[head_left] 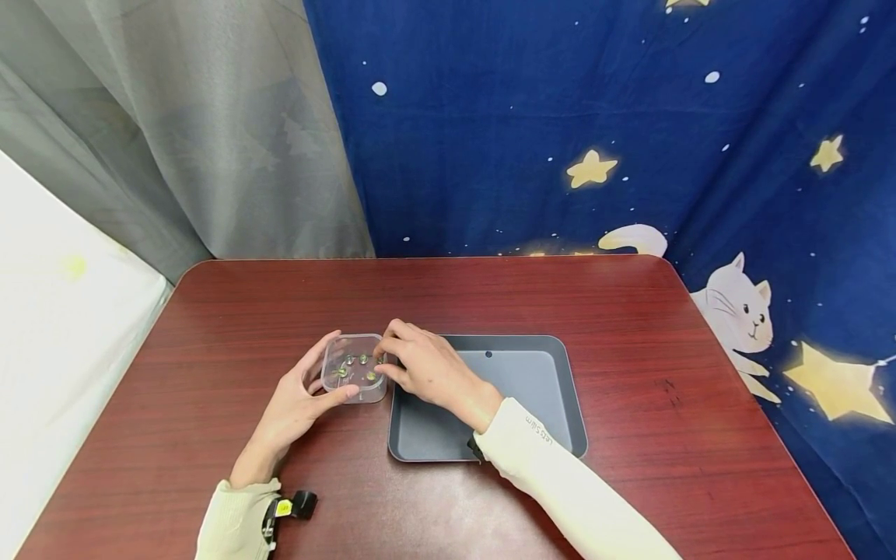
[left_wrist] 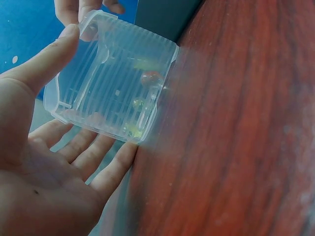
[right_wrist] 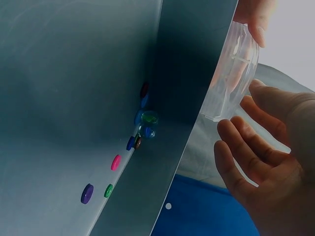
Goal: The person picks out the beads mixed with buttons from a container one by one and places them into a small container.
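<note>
A small clear plastic box (head_left: 371, 394) with several glass marbles (head_left: 371, 376) inside stands left of the tray. My left hand (head_left: 297, 400) grips it, thumb on the near side and fingers round the left side. My right hand (head_left: 430, 369) reaches across the tray, its fingertips at the box's right rim. In the right wrist view the thumb and fingers (right_wrist: 231, 142) are loosely bent and apart, with nothing visible between them. Through the box wall in the left wrist view, a reddish marble (left_wrist: 150, 78) and yellow-green ones show.
A grey rectangular tray (head_left: 532, 389) lies right of the box on the red-brown table (head_left: 651, 373). Along its inner edge sit small coloured discs, among them a pink one (right_wrist: 115, 162) and a purple one (right_wrist: 87, 193), beside clear marbles (right_wrist: 149, 118). Curtains (head_left: 490, 140) hang behind.
</note>
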